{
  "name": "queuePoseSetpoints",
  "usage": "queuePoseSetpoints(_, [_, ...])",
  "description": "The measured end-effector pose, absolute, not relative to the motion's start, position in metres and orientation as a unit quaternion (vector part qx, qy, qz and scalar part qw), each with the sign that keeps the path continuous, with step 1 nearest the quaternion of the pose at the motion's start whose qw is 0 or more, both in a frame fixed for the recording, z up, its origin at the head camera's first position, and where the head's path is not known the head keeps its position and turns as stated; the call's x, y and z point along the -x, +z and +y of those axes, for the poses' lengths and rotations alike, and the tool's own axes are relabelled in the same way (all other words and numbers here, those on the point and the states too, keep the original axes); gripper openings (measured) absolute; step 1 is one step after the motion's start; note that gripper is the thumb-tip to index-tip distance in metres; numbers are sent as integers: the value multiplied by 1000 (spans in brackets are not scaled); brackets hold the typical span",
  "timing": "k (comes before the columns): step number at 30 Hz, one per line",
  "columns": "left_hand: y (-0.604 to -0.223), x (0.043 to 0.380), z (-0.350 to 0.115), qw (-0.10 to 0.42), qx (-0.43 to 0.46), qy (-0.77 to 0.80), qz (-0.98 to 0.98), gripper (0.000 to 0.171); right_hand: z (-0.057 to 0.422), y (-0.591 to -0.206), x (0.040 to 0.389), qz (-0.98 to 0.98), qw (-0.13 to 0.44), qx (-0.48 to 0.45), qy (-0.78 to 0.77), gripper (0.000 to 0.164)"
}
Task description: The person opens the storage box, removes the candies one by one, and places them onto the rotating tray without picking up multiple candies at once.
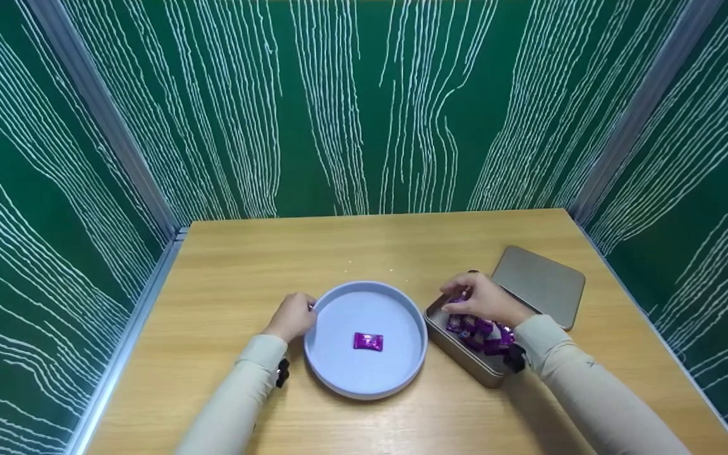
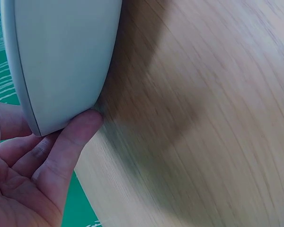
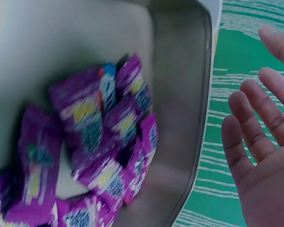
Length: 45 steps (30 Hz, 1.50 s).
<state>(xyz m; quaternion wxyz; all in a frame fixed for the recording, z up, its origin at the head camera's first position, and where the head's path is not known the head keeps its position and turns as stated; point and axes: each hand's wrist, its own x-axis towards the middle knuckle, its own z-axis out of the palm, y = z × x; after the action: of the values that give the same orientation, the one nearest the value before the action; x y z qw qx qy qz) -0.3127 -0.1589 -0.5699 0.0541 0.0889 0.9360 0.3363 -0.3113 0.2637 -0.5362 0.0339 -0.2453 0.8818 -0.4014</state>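
Observation:
My left hand grips the left edge of a round, pale blue-grey tray. In the left wrist view its thumb presses low on the tray's outer side, and the fingers lie over the rim. One purple wrapped candy lies in the tray, a little below its middle. Over the open metal tin to the right is my right hand, its fingers apart and nothing between them in the right wrist view. Several purple wrapped candies lie jumbled inside the tin, partly hidden by this hand in the head view.
A flat metal lid lies behind and right of the tin. Small pale specks dot the wooden table beyond the tray. Green walls with white wavy lines stand at the back and both sides.

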Motion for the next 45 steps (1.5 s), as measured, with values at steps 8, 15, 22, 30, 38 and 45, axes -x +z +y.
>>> queuePoseSetpoints(8, [-570,313,-156,59,-82,339,935,24,284,-549,317,895,54,221,-384,36])
queuePoseSetpoints(15, [-570,312,-156,62,-76,349,932,24,295,-558,324,902,85,215,-364,39])
queuePoseSetpoints(22, [-570,313,-157,52,-83,338,936,23,299,-571,333,897,93,243,-357,37])
queuePoseSetpoints(30, [-572,315,-158,56,-80,340,935,20,294,-577,333,921,76,254,-284,41])
queuePoseSetpoints(38, [-572,315,-159,66,-75,345,933,21,287,-586,328,925,65,260,-269,45])
queuePoseSetpoints(45, [-572,314,-160,57,-88,347,932,21,284,-590,327,924,53,274,-261,41])
